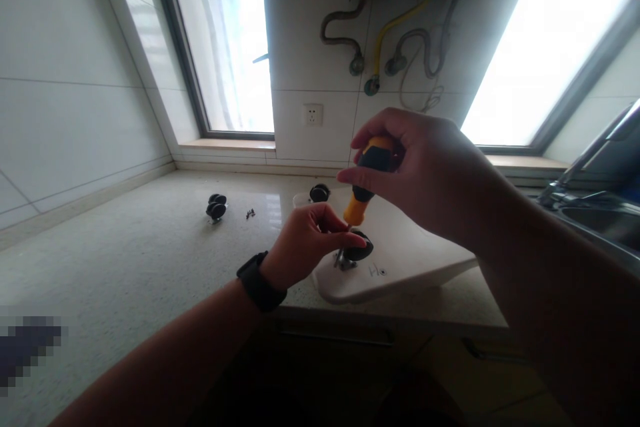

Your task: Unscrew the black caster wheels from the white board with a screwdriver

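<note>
My right hand (395,153) is wrapped around the handle of a yellow and black screwdriver (356,207), its shaft tilted downward. Below the tip, a black caster wheel (359,247) with a metal mount stands on the near left corner of a white plastic panel (410,247). With thumb and finger pinched, my left hand (305,240) grips at this caster, close beside the screwdriver's shaft; its fingers partly cover where the tip meets the work. Another black caster (319,193) stands at the panel's far left corner.
A loose twin-wheel caster (217,207) and several small screws (251,214) lie on the speckled countertop (200,267) to the left. A sink (600,220) with a faucet (575,167) is at the right. Pipes (380,40) and a wall socket (313,114) are behind.
</note>
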`<state>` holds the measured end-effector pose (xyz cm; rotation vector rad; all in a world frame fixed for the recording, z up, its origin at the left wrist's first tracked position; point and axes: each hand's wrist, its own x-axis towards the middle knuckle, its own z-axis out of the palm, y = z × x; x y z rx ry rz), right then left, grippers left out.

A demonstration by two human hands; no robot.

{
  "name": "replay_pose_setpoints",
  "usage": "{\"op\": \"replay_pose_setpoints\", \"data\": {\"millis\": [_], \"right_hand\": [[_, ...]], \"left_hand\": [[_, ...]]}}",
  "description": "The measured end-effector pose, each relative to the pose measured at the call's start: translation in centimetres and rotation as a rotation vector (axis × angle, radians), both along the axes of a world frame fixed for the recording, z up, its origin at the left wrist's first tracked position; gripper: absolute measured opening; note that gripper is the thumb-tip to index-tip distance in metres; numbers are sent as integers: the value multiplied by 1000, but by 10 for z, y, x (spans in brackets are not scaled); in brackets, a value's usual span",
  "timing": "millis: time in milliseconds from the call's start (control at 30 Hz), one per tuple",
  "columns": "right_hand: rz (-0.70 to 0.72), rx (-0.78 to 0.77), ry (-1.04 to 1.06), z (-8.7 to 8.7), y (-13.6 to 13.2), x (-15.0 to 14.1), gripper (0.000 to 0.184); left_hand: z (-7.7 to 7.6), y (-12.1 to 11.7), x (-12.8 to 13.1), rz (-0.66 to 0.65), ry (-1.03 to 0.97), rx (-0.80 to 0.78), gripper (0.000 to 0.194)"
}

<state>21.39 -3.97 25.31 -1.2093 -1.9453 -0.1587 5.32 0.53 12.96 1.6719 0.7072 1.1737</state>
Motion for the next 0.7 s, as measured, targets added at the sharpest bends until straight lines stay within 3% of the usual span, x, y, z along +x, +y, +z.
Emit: {"op": "replay_pose_setpoints", "data": {"millis": [433,700], "right_hand": [[-91,150,-51,-6,6,-4,34],[-85,81,-53,-4,0,-8,35]], "left_hand": [[2,4,-9,20,192,124,26],[3,6,-10,-30,181,109,29]]}}
